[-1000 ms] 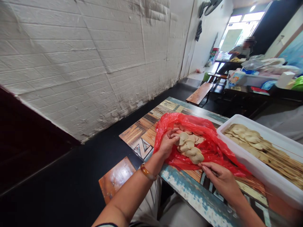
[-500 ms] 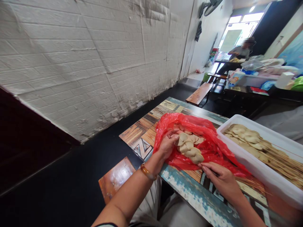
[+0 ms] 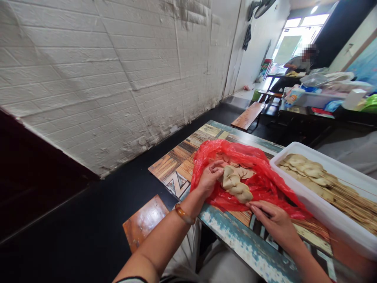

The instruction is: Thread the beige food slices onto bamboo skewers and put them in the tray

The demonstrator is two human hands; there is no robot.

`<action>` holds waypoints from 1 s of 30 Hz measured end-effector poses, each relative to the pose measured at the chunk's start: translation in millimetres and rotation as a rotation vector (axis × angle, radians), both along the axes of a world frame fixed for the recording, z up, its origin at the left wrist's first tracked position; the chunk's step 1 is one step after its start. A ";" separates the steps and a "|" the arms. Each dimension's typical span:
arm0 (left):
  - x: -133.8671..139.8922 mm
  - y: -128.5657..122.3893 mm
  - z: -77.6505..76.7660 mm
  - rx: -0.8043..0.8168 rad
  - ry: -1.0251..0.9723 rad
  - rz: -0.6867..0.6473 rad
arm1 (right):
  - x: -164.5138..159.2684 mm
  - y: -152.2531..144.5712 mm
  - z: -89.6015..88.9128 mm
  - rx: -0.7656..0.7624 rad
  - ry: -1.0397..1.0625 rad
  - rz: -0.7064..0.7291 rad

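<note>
Head view: my right hand (image 3: 272, 221) pinching lower end of skewered tan slices (image 3: 235, 187); left hand (image 3: 208, 180) fingertips touching top slice, grip uncertain. Top slice slightly tipped since half second ago; seems adjusting, not finished. Slices above red plastic bag (image 3: 260, 155), near white tub (image 3: 315, 203).

Over the near edge of the worktop (image 3: 169, 160), the right hand (image 3: 272, 218) hides the end by which it pinches the pale slices (image 3: 235, 187). The white tub (image 3: 326, 220) is cut off at right. Past the far edge, a person (image 3: 297, 64) has a blurred head.
</note>
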State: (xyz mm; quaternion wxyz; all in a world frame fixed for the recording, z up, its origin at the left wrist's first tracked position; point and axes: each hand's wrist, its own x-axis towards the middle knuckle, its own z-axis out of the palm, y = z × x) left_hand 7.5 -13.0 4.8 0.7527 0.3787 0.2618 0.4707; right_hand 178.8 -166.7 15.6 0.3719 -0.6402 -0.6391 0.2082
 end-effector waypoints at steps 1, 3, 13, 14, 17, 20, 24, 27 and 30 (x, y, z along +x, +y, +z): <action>-0.2 -0.1 0.2 0.015 0.013 0.000 | -1.3 0.1 0.4 0.000 0.001 -0.010; -0.6 -0.3 0.9 0.048 0.039 0.008 | -4.1 0.3 1.3 -0.001 0.004 -0.020; -1.2 0.0 2.0 0.095 0.005 0.020 | -7.4 -0.5 -0.1 -0.060 0.060 -0.049; -1.3 -0.2 2.4 0.106 0.009 0.022 | -7.2 -0.5 -0.4 -0.063 0.066 -0.048; -1.5 -1.3 4.5 0.137 0.038 0.036 | -7.5 -0.5 -0.3 -0.065 0.077 -0.044; -1.0 -2.4 6.9 0.174 0.082 0.065 | -8.7 -0.5 0.1 -0.069 0.088 -0.059; 0.4 -2.4 7.0 0.243 0.156 0.101 | -10.7 -0.4 0.1 -0.085 0.096 -0.062; 1.6 -1.5 4.3 0.293 0.209 0.140 | -13.2 0.0 0.5 -0.073 0.096 -0.067; 2.3 -1.1 2.3 0.340 0.261 0.190 | -15.9 0.5 1.1 -0.064 0.110 -0.081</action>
